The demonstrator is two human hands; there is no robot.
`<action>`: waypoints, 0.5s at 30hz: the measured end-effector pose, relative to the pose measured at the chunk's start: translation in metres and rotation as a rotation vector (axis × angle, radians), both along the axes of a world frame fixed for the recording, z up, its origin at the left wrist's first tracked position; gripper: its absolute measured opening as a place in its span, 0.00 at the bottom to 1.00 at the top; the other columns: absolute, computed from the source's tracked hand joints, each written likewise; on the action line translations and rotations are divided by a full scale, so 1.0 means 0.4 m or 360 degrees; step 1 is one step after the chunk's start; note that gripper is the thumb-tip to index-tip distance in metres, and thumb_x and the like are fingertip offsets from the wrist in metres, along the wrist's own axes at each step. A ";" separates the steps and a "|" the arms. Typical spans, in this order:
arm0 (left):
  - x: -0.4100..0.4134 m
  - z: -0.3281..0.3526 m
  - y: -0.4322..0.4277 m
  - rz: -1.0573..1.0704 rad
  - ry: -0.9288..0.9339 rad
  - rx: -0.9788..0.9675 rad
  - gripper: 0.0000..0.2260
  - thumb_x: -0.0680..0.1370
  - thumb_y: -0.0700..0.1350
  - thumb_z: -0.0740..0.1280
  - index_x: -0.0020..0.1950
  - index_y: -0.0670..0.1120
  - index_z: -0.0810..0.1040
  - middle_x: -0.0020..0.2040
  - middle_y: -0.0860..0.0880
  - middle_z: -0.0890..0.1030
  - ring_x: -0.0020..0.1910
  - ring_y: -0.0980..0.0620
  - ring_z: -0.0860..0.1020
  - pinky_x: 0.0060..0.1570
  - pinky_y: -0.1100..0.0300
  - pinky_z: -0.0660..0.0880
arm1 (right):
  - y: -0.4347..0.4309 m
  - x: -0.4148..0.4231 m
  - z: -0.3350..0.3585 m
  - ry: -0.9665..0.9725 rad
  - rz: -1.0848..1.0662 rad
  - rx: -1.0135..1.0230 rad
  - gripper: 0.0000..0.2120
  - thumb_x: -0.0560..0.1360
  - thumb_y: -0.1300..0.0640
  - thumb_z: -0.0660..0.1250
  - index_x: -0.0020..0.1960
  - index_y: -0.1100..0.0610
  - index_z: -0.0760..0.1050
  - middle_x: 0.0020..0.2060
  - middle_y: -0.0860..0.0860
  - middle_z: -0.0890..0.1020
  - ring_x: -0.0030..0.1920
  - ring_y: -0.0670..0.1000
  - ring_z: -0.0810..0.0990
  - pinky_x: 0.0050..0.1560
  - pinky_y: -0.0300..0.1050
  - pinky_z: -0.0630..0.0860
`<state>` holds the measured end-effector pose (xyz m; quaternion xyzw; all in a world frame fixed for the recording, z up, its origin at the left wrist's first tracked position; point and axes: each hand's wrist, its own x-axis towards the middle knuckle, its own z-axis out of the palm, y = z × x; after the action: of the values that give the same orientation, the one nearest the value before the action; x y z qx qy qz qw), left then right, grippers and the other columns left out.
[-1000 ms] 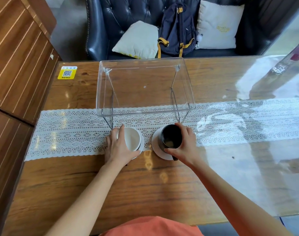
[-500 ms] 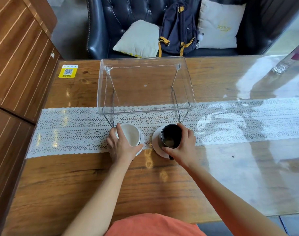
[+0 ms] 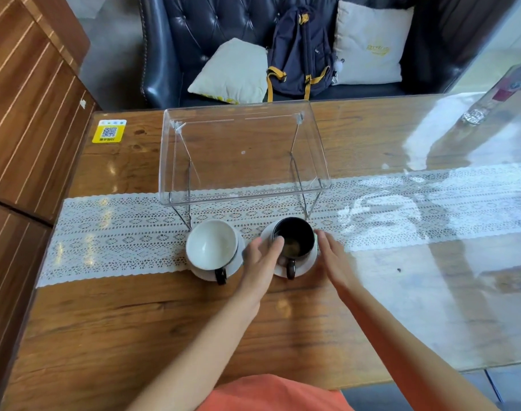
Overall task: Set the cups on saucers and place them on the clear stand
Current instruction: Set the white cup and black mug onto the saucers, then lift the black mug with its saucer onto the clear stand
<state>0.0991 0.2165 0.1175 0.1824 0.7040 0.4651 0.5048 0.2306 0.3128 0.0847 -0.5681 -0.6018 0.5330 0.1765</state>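
Note:
A white cup (image 3: 211,244) with a dark handle sits on a white saucer (image 3: 237,261) on the lace runner, just in front of the clear stand (image 3: 243,152). To its right a black cup (image 3: 295,238) rests on a second white saucer (image 3: 308,264), handle toward me. My left hand (image 3: 262,256) is open at the black cup's left side, fingertips at its rim. My right hand (image 3: 332,256) is open at the saucer's right edge. Neither hand grips anything. The stand's top holds nothing.
The wooden table (image 3: 164,321) has a glossy cover and a white lace runner (image 3: 120,232) across it. A yellow QR sticker (image 3: 109,134) sits far left. Behind are a dark sofa with a backpack (image 3: 300,54) and two cushions. A wood-panelled wall stands at left.
My left hand has let go of the white cup and moved right to the black cup. My right hand has released the black cup and opened beside its saucer.

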 end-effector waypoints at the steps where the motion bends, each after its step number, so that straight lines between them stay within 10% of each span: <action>1: 0.007 -0.009 0.016 -0.0004 -0.0038 -0.0090 0.29 0.75 0.59 0.62 0.72 0.48 0.59 0.73 0.49 0.59 0.72 0.52 0.59 0.67 0.57 0.58 | -0.005 0.001 0.004 0.0018 0.0007 -0.0052 0.20 0.81 0.49 0.53 0.64 0.60 0.73 0.54 0.53 0.77 0.59 0.50 0.74 0.55 0.39 0.66; 6: -0.019 -0.048 0.061 0.0014 0.0030 -0.0173 0.26 0.77 0.51 0.62 0.73 0.54 0.57 0.75 0.49 0.57 0.68 0.53 0.61 0.62 0.58 0.60 | -0.014 0.006 0.006 0.0085 0.0044 -0.0263 0.19 0.79 0.46 0.57 0.67 0.53 0.70 0.65 0.52 0.75 0.66 0.53 0.72 0.68 0.57 0.69; 15: -0.019 -0.066 0.046 -0.0026 -0.0073 -0.0135 0.19 0.77 0.45 0.62 0.67 0.55 0.67 0.60 0.56 0.71 0.57 0.56 0.70 0.53 0.61 0.66 | -0.023 0.017 0.009 0.0033 0.0031 -0.0193 0.20 0.77 0.45 0.62 0.66 0.52 0.73 0.61 0.50 0.79 0.60 0.52 0.78 0.65 0.56 0.73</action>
<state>0.0914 0.2349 0.0909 0.1559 0.7098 0.4346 0.5319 0.2373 0.3037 0.0882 -0.5663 -0.5720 0.5759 0.1428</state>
